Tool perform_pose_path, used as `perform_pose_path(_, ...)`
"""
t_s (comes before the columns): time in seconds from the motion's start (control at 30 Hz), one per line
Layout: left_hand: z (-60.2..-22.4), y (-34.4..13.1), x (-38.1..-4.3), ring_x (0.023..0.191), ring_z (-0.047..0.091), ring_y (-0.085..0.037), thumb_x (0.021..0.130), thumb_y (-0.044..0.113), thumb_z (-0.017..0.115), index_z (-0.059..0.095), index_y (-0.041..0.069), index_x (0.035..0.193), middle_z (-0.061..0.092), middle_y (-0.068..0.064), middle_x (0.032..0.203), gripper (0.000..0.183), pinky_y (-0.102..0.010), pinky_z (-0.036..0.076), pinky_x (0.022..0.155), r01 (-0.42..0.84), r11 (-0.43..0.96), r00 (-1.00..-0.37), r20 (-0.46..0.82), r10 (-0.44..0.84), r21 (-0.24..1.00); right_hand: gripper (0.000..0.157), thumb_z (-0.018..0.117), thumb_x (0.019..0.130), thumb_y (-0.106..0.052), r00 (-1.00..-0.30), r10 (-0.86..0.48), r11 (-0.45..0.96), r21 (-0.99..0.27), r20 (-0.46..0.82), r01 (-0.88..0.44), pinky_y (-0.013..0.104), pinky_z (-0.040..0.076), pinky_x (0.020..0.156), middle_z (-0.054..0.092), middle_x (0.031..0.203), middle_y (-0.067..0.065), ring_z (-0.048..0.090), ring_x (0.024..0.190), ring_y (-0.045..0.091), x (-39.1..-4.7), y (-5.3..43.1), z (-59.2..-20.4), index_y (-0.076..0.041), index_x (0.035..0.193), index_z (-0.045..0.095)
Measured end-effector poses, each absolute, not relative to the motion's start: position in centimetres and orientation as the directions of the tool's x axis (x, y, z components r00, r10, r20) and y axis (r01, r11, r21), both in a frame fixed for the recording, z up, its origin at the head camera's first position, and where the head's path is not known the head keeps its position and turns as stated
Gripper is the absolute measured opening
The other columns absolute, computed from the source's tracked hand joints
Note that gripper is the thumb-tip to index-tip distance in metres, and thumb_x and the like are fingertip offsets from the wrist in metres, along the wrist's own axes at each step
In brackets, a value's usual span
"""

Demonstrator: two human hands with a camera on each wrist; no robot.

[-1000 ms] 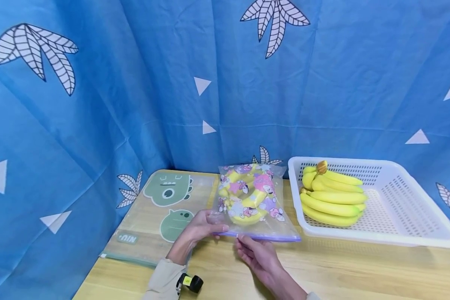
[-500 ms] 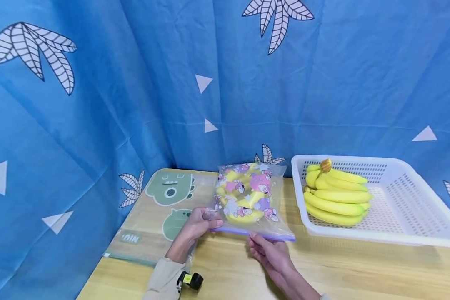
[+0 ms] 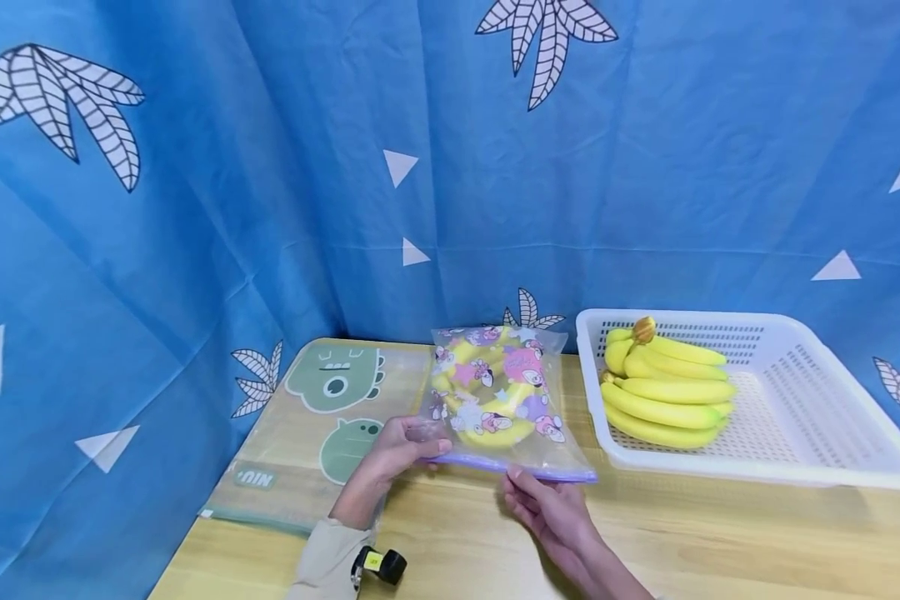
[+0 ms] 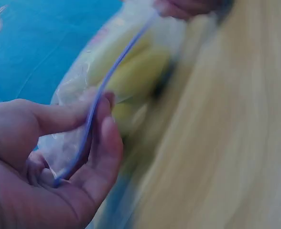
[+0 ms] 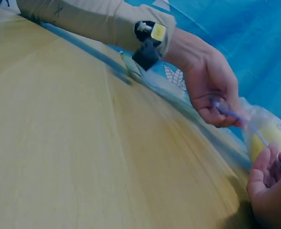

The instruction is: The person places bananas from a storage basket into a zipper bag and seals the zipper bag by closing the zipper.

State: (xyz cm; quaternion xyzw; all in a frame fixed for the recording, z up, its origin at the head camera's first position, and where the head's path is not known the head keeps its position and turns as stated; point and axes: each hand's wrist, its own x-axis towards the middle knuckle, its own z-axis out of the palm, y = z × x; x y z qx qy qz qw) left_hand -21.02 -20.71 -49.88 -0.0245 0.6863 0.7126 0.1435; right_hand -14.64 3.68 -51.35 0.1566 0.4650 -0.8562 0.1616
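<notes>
A clear zip bag (image 3: 487,392) printed with pink and purple figures has yellow bananas (image 3: 506,429) inside it. Its purple zip edge (image 4: 113,71) faces the person. My left hand (image 3: 397,454) pinches the bag's left corner, with the thumb on top and the fingers beneath. Further right along the zip, my right hand (image 3: 551,512) pinches the edge between thumb and fingers. In the right wrist view both hands grip the same purple strip, the left hand (image 5: 210,86) above and farther off. Whether the zip is sealed cannot be made out.
At the right stands a white perforated basket (image 3: 825,417) with a bunch of bananas (image 3: 671,400) in its left part. A larger zip bag (image 3: 285,442) with green dinosaur prints lies flat on the wooden table (image 3: 450,550) at the left. Behind hangs a blue curtain (image 3: 330,167).
My right hand has slid rightward along the purple zip edge, away from the left hand. The left hand still holds the left corner. The head view has shifted slightly.
</notes>
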Motion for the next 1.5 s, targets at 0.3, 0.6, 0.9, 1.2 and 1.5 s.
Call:
perform_pose_path(0.3,-49.9,-16.6,-18.9,0.099,0.067,-0.023,0.099,0.008,0.063,0.054,0.003,0.123,0.069,-0.010,0.104,0.026,-0.042,0.052,0.103,-0.376,-0.643,-0.918,-0.362,0.161,0.667,0.015,0.059,0.102,-0.004,-0.880,-0.169,-0.630,-0.638,-0.444,0.443,0.023,0.058,0.084,0.076,0.089,0.006,0.072,0.082,0.011,-15.4,4.0,-51.0,-0.006,0.093,0.071)
perform_pose_path(0.6,-50.2,-11.1,-16.7,0.096,0.064,-0.021,0.096,0.010,0.071,0.040,-0.001,0.137,0.062,-0.012,0.107,0.052,-0.038,0.055,0.097,-0.283,-0.686,-0.929,-0.371,0.020,0.671,0.010,0.062,0.100,-0.004,-0.895,-0.084,-0.551,-0.728,-0.437,0.408,0.022,0.059,0.075,0.075,0.085,0.006,0.070,0.075,0.010,-15.9,4.3,-50.9,-0.003,0.094,0.070)
perform_pose_path(0.9,-50.5,-10.9,-16.6,0.096,0.071,-0.025,0.086,-0.022,0.061,0.018,-0.002,0.155,0.063,-0.022,0.112,0.083,-0.040,0.057,0.096,-0.255,-0.694,-0.937,-0.348,0.006,0.674,0.008,0.065,0.098,-0.003,-0.908,-0.106,-0.484,-0.777,-0.405,0.403,0.022,0.059,0.071,0.075,0.084,0.006,0.070,0.073,0.009,-15.9,4.3,-50.8,-0.004,0.094,0.071)
perform_pose_path(1.2,-50.9,-11.4,-17.2,0.086,0.071,-0.023,0.084,-0.024,0.063,0.038,-0.015,0.135,0.068,-0.019,0.099,0.058,-0.035,0.061,0.084,-0.254,-0.640,-0.938,-0.347,-0.020,0.725,0.003,0.068,0.096,-0.003,-0.908,-0.074,-0.490,-0.778,-0.412,0.393,0.023,0.059,0.069,0.075,0.082,0.006,0.071,0.073,0.010,-15.7,3.7,-51.3,-0.003,0.098,0.071)
perform_pose_path(1.5,-51.1,-11.6,-17.4,0.077,0.070,-0.019,0.083,-0.025,0.062,0.047,-0.015,0.125,0.068,-0.014,0.086,0.046,-0.031,0.061,0.078,-0.252,-0.641,-0.937,-0.349,-0.027,0.725,0.004,0.070,0.095,-0.002,-0.919,-0.032,-0.468,-0.807,-0.393,0.361,0.023,0.060,0.070,0.075,0.083,0.007,0.071,0.073,0.010,-15.5,3.2,-51.4,-0.001,0.098,0.070)
